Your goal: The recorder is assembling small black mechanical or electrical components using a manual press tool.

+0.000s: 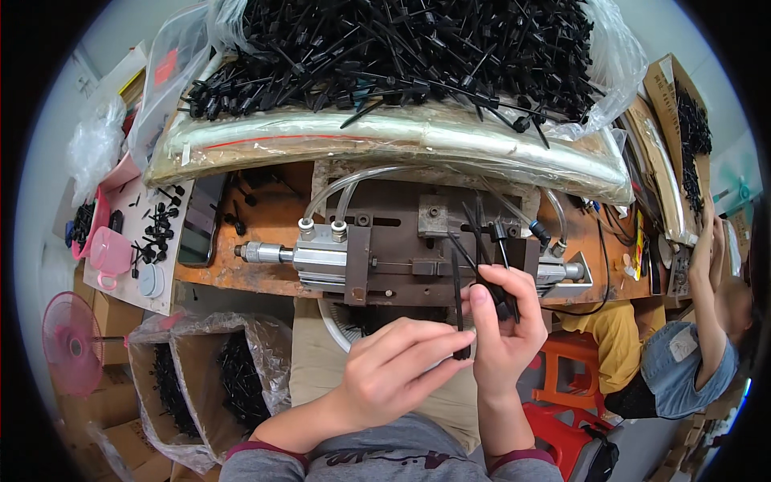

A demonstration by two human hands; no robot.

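Note:
In front of a metal fixture (365, 277), my hands meet close together. My left hand (393, 371) pinches the lower end of a thin black plastic rod (458, 301), which stands nearly upright. Several similar black plastic rods (480, 229) fan upward out of my right hand (507, 341), gripped between thumb and fingers. One has a thicker black head near its top. Their lower ends are partly hidden by the fingers. The fixture has a silver pneumatic cylinder (323, 255) on its left and another (554, 271) on its right.
Black rods heap in a plastic-lined box (385, 136) above the fixture. Clear tubes (353, 173) arch over it. A phone (202, 221) and pink cup (108, 253) lie left. Lined cartons (189, 369) stand below left. Another person (691, 353) works at right, near red stools (566, 434).

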